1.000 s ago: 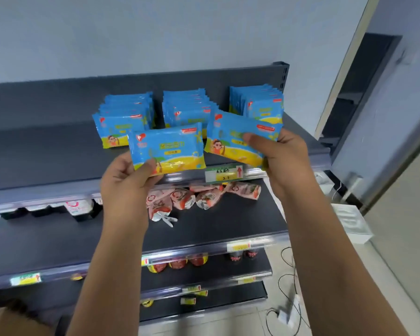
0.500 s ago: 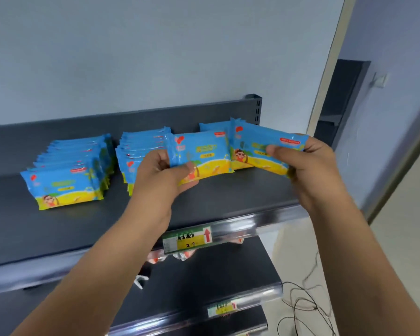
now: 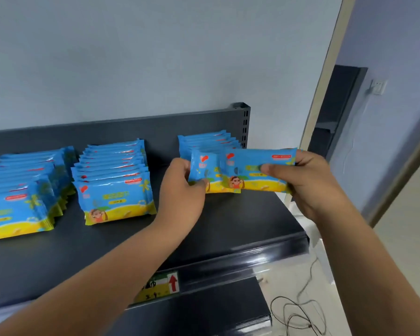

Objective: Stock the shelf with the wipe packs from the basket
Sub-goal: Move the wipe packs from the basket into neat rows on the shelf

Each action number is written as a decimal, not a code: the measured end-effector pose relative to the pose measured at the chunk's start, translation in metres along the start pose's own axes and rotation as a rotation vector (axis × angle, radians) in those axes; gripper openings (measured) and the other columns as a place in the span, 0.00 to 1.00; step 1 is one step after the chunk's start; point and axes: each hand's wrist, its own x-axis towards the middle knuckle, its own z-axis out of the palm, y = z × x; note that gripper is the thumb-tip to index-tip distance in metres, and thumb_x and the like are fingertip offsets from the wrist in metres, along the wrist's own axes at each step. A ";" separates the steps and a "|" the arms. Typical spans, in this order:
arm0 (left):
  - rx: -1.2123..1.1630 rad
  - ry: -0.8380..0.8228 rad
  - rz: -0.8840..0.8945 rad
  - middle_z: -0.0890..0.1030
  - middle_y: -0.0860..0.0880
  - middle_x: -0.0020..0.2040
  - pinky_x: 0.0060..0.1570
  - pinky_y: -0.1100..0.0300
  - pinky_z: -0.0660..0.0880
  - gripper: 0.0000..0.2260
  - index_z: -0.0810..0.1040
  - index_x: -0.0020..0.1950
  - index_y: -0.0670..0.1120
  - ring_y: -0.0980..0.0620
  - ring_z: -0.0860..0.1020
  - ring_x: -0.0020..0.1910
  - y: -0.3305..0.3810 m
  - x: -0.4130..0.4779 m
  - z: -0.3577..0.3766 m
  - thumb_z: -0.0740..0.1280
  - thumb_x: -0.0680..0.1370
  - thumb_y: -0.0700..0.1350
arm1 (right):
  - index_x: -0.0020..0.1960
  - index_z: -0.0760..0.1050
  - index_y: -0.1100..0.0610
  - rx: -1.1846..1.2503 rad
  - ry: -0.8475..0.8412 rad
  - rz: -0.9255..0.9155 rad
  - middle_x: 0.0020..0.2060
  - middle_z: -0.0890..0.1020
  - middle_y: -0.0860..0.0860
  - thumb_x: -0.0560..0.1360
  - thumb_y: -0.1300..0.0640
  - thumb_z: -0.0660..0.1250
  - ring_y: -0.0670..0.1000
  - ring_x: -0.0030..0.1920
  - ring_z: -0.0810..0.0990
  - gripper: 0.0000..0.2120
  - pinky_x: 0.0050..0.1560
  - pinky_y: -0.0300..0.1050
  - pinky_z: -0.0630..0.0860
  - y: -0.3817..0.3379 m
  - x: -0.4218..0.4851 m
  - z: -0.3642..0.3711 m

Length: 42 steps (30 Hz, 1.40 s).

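The left hand (image 3: 180, 190) pinches one wipe pack (image 3: 201, 166) by its edge. The right hand (image 3: 310, 183) clamps a second pack (image 3: 245, 175) overlapping it, just before the back row (image 3: 204, 141) on the shelf (image 3: 228, 226). Let go while tilted, the slick packs may slide flat or knock that row over.

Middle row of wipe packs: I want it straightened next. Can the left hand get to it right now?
Likely yes, once freed: the left hand grips a wipe pack by the right row, but only bare shelf lies between it and the middle row.
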 end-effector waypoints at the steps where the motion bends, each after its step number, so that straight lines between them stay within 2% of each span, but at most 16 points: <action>1: 0.037 0.000 0.014 0.81 0.56 0.52 0.43 0.65 0.73 0.12 0.73 0.53 0.52 0.59 0.80 0.52 0.000 0.002 0.002 0.72 0.78 0.38 | 0.52 0.84 0.60 -0.025 -0.036 0.023 0.49 0.88 0.57 0.70 0.68 0.76 0.59 0.51 0.88 0.11 0.50 0.48 0.85 0.002 0.004 0.002; 3: 0.099 0.014 0.014 0.81 0.56 0.52 0.42 0.65 0.72 0.12 0.73 0.53 0.53 0.59 0.80 0.52 -0.001 0.007 0.007 0.72 0.78 0.39 | 0.52 0.85 0.59 -0.113 -0.093 0.044 0.48 0.89 0.55 0.71 0.67 0.77 0.57 0.50 0.88 0.11 0.52 0.49 0.84 0.004 0.012 0.009; 7: 0.266 0.115 -0.003 0.80 0.54 0.51 0.47 0.54 0.79 0.10 0.75 0.52 0.53 0.55 0.79 0.51 -0.007 0.015 0.009 0.74 0.77 0.44 | 0.51 0.84 0.57 -0.194 -0.165 0.063 0.47 0.89 0.52 0.71 0.66 0.78 0.55 0.49 0.88 0.11 0.51 0.46 0.85 0.006 0.026 0.019; 9: 0.248 0.123 -0.061 0.78 0.53 0.52 0.46 0.55 0.78 0.12 0.74 0.54 0.53 0.56 0.79 0.50 -0.008 0.014 0.008 0.75 0.76 0.44 | 0.51 0.84 0.54 -0.265 -0.170 0.029 0.46 0.89 0.50 0.70 0.64 0.79 0.52 0.48 0.88 0.12 0.51 0.47 0.85 0.008 0.031 0.020; 11: 0.203 0.096 -0.135 0.78 0.53 0.54 0.43 0.61 0.75 0.14 0.73 0.56 0.52 0.57 0.79 0.50 -0.009 0.012 0.005 0.75 0.76 0.43 | 0.48 0.82 0.48 -0.428 -0.133 -0.048 0.46 0.87 0.46 0.68 0.59 0.82 0.45 0.46 0.87 0.13 0.48 0.41 0.84 0.009 0.036 0.020; 14: 0.216 0.026 -0.210 0.79 0.52 0.52 0.38 0.63 0.71 0.17 0.73 0.57 0.51 0.56 0.79 0.49 -0.008 0.010 0.001 0.76 0.75 0.41 | 0.46 0.75 0.42 -0.746 -0.082 -0.198 0.47 0.79 0.41 0.67 0.50 0.82 0.42 0.47 0.80 0.17 0.44 0.35 0.76 0.010 0.040 0.023; 17: 0.184 -0.003 -0.241 0.79 0.52 0.53 0.42 0.60 0.74 0.20 0.73 0.57 0.51 0.56 0.79 0.50 -0.006 0.007 -0.001 0.80 0.71 0.42 | 0.51 0.72 0.44 -0.902 -0.071 -0.259 0.48 0.76 0.41 0.66 0.45 0.82 0.44 0.48 0.76 0.22 0.45 0.40 0.72 0.016 0.041 0.028; 20: 0.171 0.009 -0.248 0.79 0.54 0.53 0.47 0.58 0.77 0.21 0.74 0.57 0.52 0.57 0.78 0.50 -0.003 0.004 -0.001 0.81 0.70 0.45 | 0.53 0.67 0.45 -0.922 -0.072 -0.203 0.51 0.77 0.43 0.65 0.45 0.82 0.44 0.50 0.77 0.27 0.47 0.44 0.76 0.021 0.040 0.034; 24: 0.186 0.033 -0.207 0.81 0.56 0.52 0.51 0.55 0.79 0.17 0.77 0.56 0.53 0.56 0.80 0.50 -0.003 0.002 -0.003 0.80 0.72 0.46 | 0.58 0.64 0.45 -0.878 -0.066 -0.171 0.54 0.75 0.45 0.66 0.47 0.82 0.44 0.52 0.77 0.31 0.43 0.35 0.72 0.024 0.040 0.040; 27: 0.231 0.042 -0.144 0.83 0.59 0.50 0.51 0.59 0.79 0.13 0.80 0.54 0.55 0.59 0.81 0.51 -0.004 0.000 -0.005 0.78 0.74 0.45 | 0.65 0.62 0.45 -0.869 -0.079 -0.166 0.58 0.71 0.44 0.69 0.49 0.81 0.43 0.54 0.74 0.34 0.42 0.30 0.66 0.025 0.037 0.041; 29: 0.251 0.044 -0.117 0.84 0.60 0.50 0.53 0.57 0.80 0.11 0.83 0.56 0.54 0.60 0.81 0.50 -0.004 -0.001 -0.006 0.77 0.75 0.45 | 0.69 0.62 0.45 -0.826 -0.099 -0.144 0.60 0.72 0.43 0.69 0.49 0.81 0.43 0.56 0.75 0.37 0.45 0.31 0.69 0.026 0.036 0.040; 31: 0.276 0.037 -0.101 0.85 0.61 0.50 0.55 0.52 0.81 0.11 0.85 0.57 0.54 0.61 0.82 0.50 -0.003 -0.002 -0.007 0.76 0.76 0.46 | 0.72 0.62 0.44 -0.776 -0.111 -0.138 0.62 0.75 0.43 0.69 0.49 0.81 0.43 0.59 0.76 0.39 0.51 0.37 0.73 0.028 0.038 0.039; 33: 0.309 0.026 -0.088 0.85 0.61 0.51 0.55 0.51 0.81 0.11 0.85 0.58 0.54 0.61 0.82 0.51 -0.003 -0.003 -0.006 0.75 0.77 0.46 | 0.73 0.62 0.44 -0.767 -0.111 -0.130 0.64 0.75 0.44 0.69 0.50 0.80 0.44 0.61 0.76 0.39 0.53 0.38 0.73 0.028 0.038 0.037; 37: 0.339 0.014 -0.105 0.84 0.60 0.54 0.58 0.53 0.79 0.13 0.83 0.62 0.53 0.59 0.81 0.55 -0.001 -0.004 -0.006 0.74 0.78 0.48 | 0.75 0.62 0.45 -0.776 -0.108 -0.116 0.65 0.73 0.46 0.71 0.50 0.79 0.44 0.61 0.73 0.38 0.53 0.38 0.71 0.027 0.035 0.037; 40: 0.391 0.072 -0.088 0.80 0.59 0.59 0.55 0.58 0.76 0.19 0.75 0.68 0.52 0.57 0.78 0.57 0.003 -0.009 -0.008 0.72 0.79 0.51 | 0.75 0.62 0.44 -0.824 -0.067 -0.147 0.67 0.71 0.46 0.73 0.47 0.77 0.45 0.63 0.72 0.36 0.55 0.40 0.69 0.027 0.027 0.036; 42: 0.468 0.114 -0.013 0.78 0.57 0.61 0.53 0.58 0.75 0.22 0.70 0.73 0.53 0.56 0.78 0.56 0.008 -0.015 -0.010 0.70 0.80 0.52 | 0.76 0.62 0.45 -0.928 -0.019 -0.206 0.69 0.69 0.47 0.74 0.44 0.74 0.49 0.67 0.70 0.35 0.58 0.43 0.67 0.025 0.021 0.035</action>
